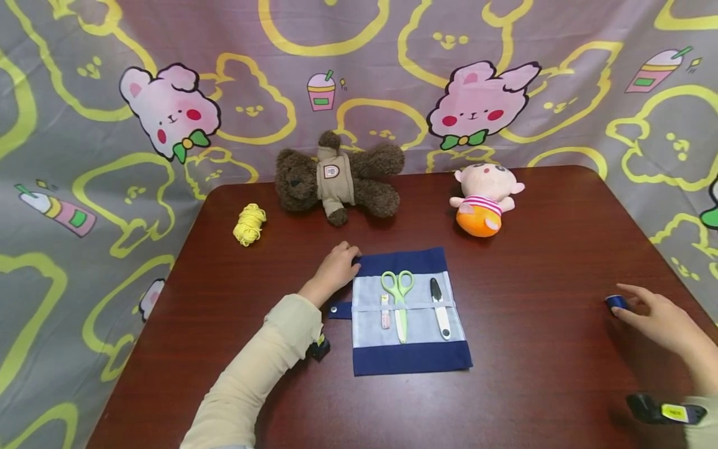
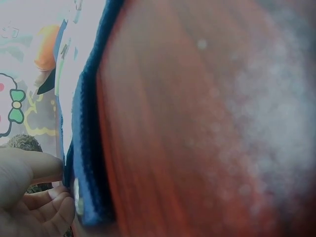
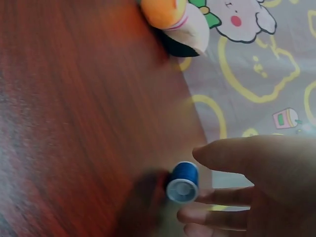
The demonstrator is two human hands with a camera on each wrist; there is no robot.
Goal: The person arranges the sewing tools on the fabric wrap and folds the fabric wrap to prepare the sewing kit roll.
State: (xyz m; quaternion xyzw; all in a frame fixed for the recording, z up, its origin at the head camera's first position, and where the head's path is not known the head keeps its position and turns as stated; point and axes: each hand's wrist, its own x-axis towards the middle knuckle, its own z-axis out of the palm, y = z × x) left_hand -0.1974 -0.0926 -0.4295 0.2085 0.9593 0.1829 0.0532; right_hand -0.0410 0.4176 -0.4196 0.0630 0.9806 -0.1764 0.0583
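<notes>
A navy and pale-blue fabric tool roll (image 1: 412, 358) lies unrolled on the table. Under its band sit green-handled scissors (image 1: 401, 296), a small pink-and-white item (image 1: 385, 312) and a white tool with a black tip (image 1: 443, 321). My left hand (image 1: 336, 269) pinches the roll's far left corner; in the left wrist view its thumb (image 2: 42, 167) and fingers meet at the navy edge. Far to the right, a spool of blue thread (image 3: 184, 181) stands between the spread thumb and fingers of my right hand (image 1: 656, 315), fingertips right beside it.
A skein of yellow yarn (image 1: 249, 224), a brown teddy bear (image 1: 336, 178) and a pink plush doll (image 1: 483, 199) lie along the table's far side. A snap tab (image 1: 339, 310) sticks out left of the roll. Behind the table (image 1: 538, 374) hangs a patterned curtain (image 1: 364, 81).
</notes>
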